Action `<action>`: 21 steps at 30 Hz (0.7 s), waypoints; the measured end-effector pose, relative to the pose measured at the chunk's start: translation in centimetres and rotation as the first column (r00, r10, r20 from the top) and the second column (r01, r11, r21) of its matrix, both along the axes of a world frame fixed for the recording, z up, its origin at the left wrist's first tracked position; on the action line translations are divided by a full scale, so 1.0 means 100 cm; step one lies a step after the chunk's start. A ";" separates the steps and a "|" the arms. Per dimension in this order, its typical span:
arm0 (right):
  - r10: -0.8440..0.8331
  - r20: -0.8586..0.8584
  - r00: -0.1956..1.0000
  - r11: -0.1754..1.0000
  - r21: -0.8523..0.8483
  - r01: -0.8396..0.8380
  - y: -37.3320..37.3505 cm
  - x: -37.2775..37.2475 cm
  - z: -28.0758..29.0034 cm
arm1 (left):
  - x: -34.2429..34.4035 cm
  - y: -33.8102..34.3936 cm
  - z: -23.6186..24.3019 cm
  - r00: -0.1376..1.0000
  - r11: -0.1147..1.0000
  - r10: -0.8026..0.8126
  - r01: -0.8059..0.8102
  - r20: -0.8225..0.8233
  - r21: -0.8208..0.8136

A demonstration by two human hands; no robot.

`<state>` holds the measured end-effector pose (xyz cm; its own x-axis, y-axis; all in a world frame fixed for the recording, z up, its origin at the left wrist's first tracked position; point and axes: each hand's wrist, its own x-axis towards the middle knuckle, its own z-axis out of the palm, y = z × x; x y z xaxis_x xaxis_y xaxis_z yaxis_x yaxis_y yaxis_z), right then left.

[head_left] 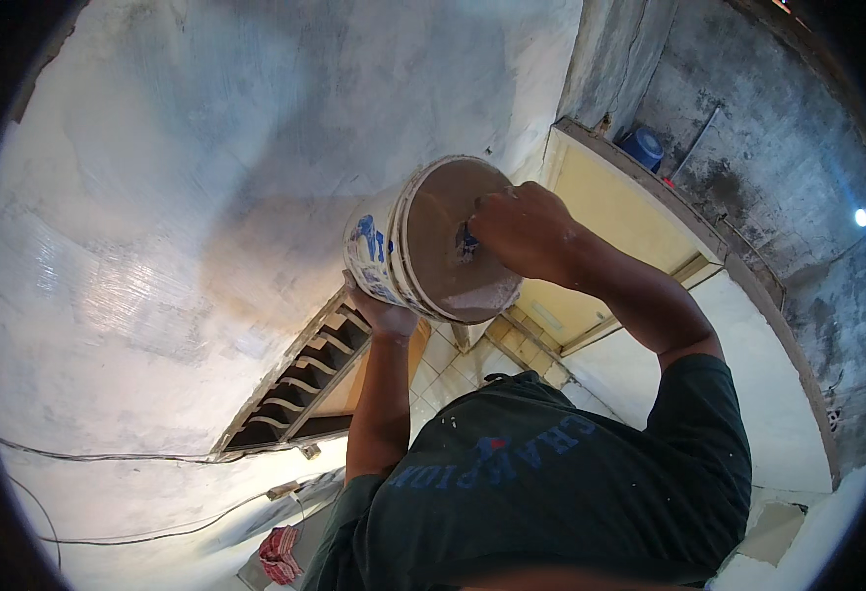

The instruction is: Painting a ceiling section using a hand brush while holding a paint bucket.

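Observation:
A white plastic bucket (372, 258) with blue markings is tilted so its mouth faces up and to the right. Greyish-brown liquid or paste (448, 207) shows inside it. My left hand (386, 313) grips the bucket low on its near side; some of its fingers are hidden behind the wall. Over the bucket's mouth, my right hand (524, 229) is closed in a fist. A small dark-blue thing (466, 241) shows just under those fingers, against the mix; its kind is hidden.
A large patchy grey-white wall (157, 197) fills the left. Below the bucket is a dark vent opening with curved slats (307, 382). Loose cables (128, 457) run along the lower left. A blue container (642, 148) stands on a ledge above a cream door panel (610, 197).

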<state>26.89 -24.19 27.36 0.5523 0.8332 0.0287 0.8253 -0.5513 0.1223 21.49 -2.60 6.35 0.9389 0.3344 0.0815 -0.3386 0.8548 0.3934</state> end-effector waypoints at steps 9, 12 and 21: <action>0.111 0.007 0.994 0.994 0.000 -0.111 0.011 0.003 -0.001 | -0.012 0.003 0.013 1.000 1.000 -0.003 0.003 -0.012 -0.005; 0.050 -0.049 0.998 0.998 0.048 -0.047 -0.003 0.003 0.019 | -0.020 0.002 0.025 0.997 0.998 -0.047 0.049 0.059 -0.030; 0.459 -0.695 0.553 0.547 0.712 0.440 -0.035 0.042 0.043 | -0.046 0.001 0.051 0.995 0.988 -0.101 0.102 0.009 -0.118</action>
